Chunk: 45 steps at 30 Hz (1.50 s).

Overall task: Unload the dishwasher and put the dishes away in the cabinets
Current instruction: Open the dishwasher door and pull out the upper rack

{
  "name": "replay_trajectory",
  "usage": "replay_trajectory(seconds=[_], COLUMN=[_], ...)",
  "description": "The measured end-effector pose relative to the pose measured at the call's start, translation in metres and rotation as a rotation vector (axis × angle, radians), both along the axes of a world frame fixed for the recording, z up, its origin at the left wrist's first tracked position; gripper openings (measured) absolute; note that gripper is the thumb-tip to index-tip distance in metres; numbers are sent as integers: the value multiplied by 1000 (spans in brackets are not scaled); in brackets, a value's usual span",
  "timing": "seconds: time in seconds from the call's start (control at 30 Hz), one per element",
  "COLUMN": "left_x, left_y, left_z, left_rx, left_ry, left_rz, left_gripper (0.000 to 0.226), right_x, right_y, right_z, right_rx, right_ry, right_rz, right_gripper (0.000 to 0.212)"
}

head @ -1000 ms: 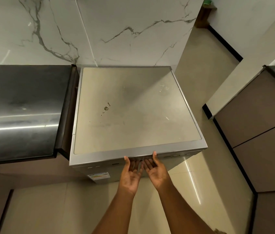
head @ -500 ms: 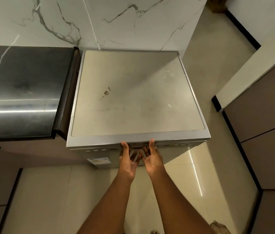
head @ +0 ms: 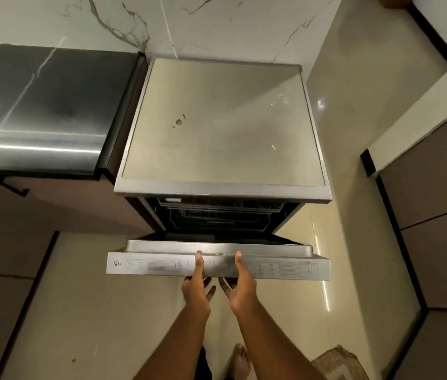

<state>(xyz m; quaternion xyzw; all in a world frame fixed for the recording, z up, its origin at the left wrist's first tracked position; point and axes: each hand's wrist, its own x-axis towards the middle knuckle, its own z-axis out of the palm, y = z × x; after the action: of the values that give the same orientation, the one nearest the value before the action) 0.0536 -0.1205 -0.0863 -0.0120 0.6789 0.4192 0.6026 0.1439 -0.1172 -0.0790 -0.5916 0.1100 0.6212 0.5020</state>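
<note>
both my hands, left hand (head: 196, 290) and right hand (head: 240, 289), grip the dishwasher door (head: 218, 267) from beneath, thumbs on top (rack (head: 217, 215) lies straight ahead); its long edge runs left-right.

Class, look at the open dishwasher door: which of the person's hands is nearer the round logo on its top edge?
Left. The left hand grips the door closer to the logo; the right hand grips farther along, toward the door's middle.

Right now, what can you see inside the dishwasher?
Through the gap above the half-lowered door, held by the left hand and right hand, dark wire racks show. Whether dishes sit in them cannot be told; the dishwasher top covers the rest.
</note>
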Motion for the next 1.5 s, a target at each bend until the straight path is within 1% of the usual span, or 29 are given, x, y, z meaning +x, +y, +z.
replay_trajectory(seconds=[0.03, 0.07, 0.13, 0.2, 0.23, 0.3, 0.33, 0.37, 0.4, 0.43, 0.47, 0.5, 0.53, 0.57, 0.6, 0.63, 0.67, 0.73, 0.8, 0.83, 0.9, 1.03, 1.1, 1.13, 1.27, 1.33, 1.4, 1.5], left_x=[-3, -6, -14, -24, -27, -34, -38, -42, -48, -55, -61, -68, -74, -79, -82, -84, -85, -84, -83, -85, -91, -109, -117, -120, -127, -128, -128, -131], left_y=[-14, -30, -50, -64, -73, -82, -83, -82, -79, -75, -69, -64, -61, -60, -61, -64, -67, -72, -81, -88, -102, -133, -150, -163, -183, -192, -205, -228], left_z=[-2, -1, -1, -2, 0, 2, 2, 3, 2, 2, 2, 2, 0, -1, -2, -3, -2, 1, 2, 1, -1, -16, -25, -30, -46, -60, -76, -105], left_rx=[-8, -24, -42, -10, 32, 208, 317, 408, 467, 464, 425, 362, 294, 245, 226, 229, 238, 245, 236, 232, 226, 245, 298, 304, 331, 327, 317, 291], left_ry=[24, 96, 366, 669, 811, 1081, 1196, 1295, 1365, 1434, 1487, 1508, 1502, 1489, 1480, 1470, 1453, 1388, 1346, 1333, 1319, 1242, 1212, 1160, 1152, 1156, 1148, 1127], left_rz=[-34, -85, -266, -467, -543, -621, -678, -787, -956, -1129, -1283, -1400, -1490, -1556, -1591, -1596, -1582, -1546, -1562, -1583, -1646, -1754, -1755, -1771, -1783, -1796, -1780, -1793], left_gripper=[51, 50, 48, 41, 35, 14, 14, 32, 53, 71, 83, 90, 93, 95, 95, 94, 93, 90, 88, 87, 85, 84, 87, 89, 90, 86, 83, 88], right_x=[5, 9, 16, 21, 22, 25, 28, 32, 37, 43, 50, 57, 64, 70, 74, 75, 74, 68, 59, 55, 48, 38, 32, 29, 21, 17, 13, 12], right_y=[-11, -25, -43, -53, -59, -65, -66, -67, -68, -69, -70, -72, -72, -72, -71, -71, -71, -73, -84, -93, -114, -150, -167, -182, -202, -213, -224, -242], right_z=[-1, -3, -7, -11, -13, -14, -12, -7, 0, 7, 13, 18, 21, 25, 28, 29, 28, 19, 8, 2, -7, -24, -30, -36, -45, -56, -69, -92], right_rx=[-16, -35, -69, -70, -65, -68, -83, -103, -123, -134, -136, -126, -103, -70, -7, 95, 182, 275, 285, 276, 243, 181, 135, 99, 26, 11, -7, -30], right_ry=[33, 57, 89, 100, 98, 89, 80, 64, 31, -45, -199, -439, -744, -1064, -1319, -1474, -1545, -1531, -1560, -1595, -1629, -1614, -1577, -1543, -1463, -1440, -1403, -1353], right_rz=[19, 38, 72, 109, 126, 156, 194, 255, 335, 429, 533, 641, 748, 851, 921, 963, 1034, 1261, 1460, 1508, 1535, 1589, 1643, 1695, 1761, 1779, 1751, 1784], right_gripper=[61, 62, 68, 73, 72, 64, 58, 51, 45, 42, 40, 36, 29, 22, 16, 13, 21, 44, 51, 51, 52, 61, 69, 74, 84, 83, 79, 77])
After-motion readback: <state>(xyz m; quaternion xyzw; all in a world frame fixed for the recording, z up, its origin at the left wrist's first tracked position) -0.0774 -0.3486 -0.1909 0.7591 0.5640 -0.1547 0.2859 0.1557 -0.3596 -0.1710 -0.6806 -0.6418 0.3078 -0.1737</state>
